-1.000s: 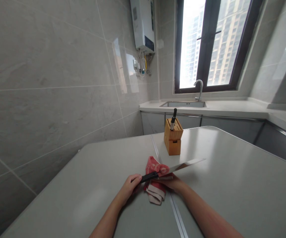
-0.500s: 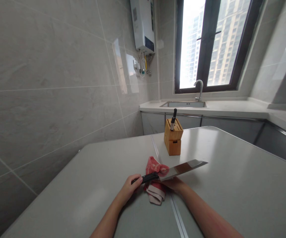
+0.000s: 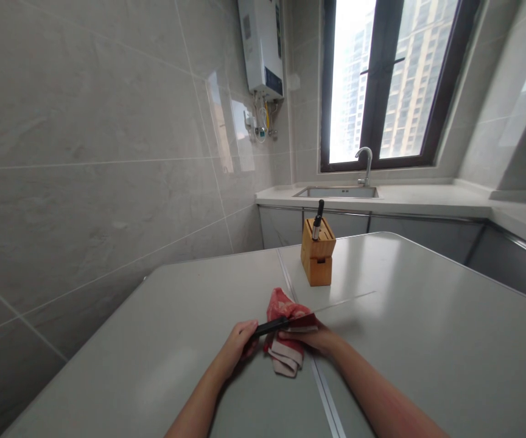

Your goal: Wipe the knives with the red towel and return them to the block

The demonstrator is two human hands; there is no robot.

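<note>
While the left hand (image 3: 240, 342) grips the cleaver (image 3: 290, 320) handle, the right hand (image 3: 311, 336) presses the red cloth (image 3: 285, 340) near the blade's heel; wiping appears midway, knife block (image 3: 318, 254) at twelve o'clock.

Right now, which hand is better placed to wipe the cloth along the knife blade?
The right hand, probably. It rests on the red cloth right under the blade of the knife, while the left hand is occupied gripping the black handle.

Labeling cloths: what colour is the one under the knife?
Red cloth with pale beige ends; clearest in the head view.
</note>
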